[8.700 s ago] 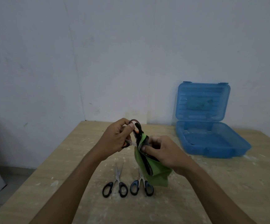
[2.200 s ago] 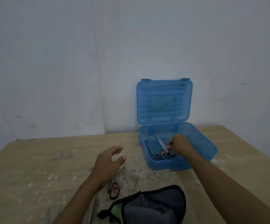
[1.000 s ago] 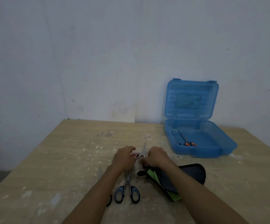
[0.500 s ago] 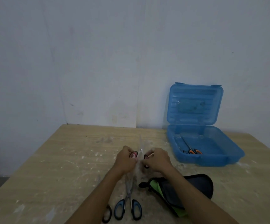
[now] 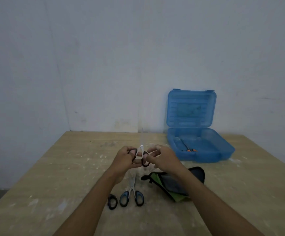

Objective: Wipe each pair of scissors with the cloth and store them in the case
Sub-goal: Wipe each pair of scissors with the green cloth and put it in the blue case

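Left hand (image 5: 124, 159) and right hand (image 5: 162, 158) raised together above tabletop (image 5: 53, 176), each curled round one handle loop of black-handled scissors (image 5: 141, 153), blades pointing up, blurred. Blue-handled scissors (image 5: 132, 193) flat on tabletop below, points away; beside them, one further black handle loop (image 5: 112, 201), remainder hidden under left forearm. Green and grey cloth (image 5: 172, 183) lying under right forearm. Blue case (image 5: 223, 150) open at far right, lid upright, orange-handled scissors (image 5: 187, 147) inside.
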